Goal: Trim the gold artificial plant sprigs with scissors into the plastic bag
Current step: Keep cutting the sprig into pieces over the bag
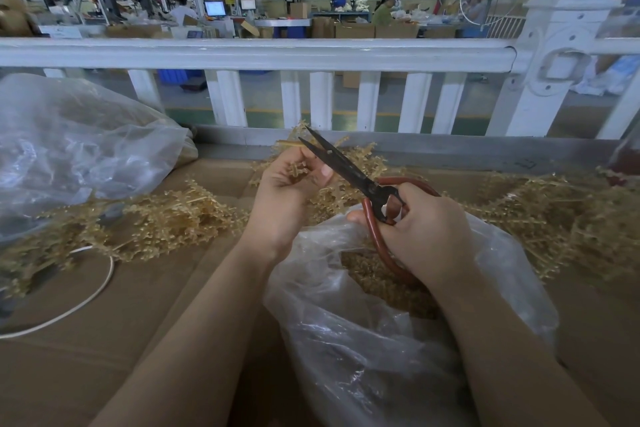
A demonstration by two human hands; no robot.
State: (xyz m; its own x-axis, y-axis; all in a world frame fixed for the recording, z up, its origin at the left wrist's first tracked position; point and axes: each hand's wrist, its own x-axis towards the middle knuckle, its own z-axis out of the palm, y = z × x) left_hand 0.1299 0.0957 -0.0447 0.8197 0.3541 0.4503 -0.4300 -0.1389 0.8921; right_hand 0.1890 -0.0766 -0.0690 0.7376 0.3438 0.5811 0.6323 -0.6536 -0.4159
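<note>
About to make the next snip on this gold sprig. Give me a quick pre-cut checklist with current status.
1. Left hand holds the sprig: ok.
2. Right hand grips the scissors by the red handles: ok.
3. Blades open around the stem: ok.
4. Left thumb clear of the blades: not ok, it lies right beside the lower blade.
5. Plastic bag open below the hands: ok.
6. Cut piece will drop into the bag: cannot tell, the blade tips sit beyond its mouth.

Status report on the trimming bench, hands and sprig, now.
Left hand grips a gold sprig. Right hand holds the scissors, blades slightly apart at the stem. Plastic bag open below, trimmings inside. Nothing blocking the cut.
</note>
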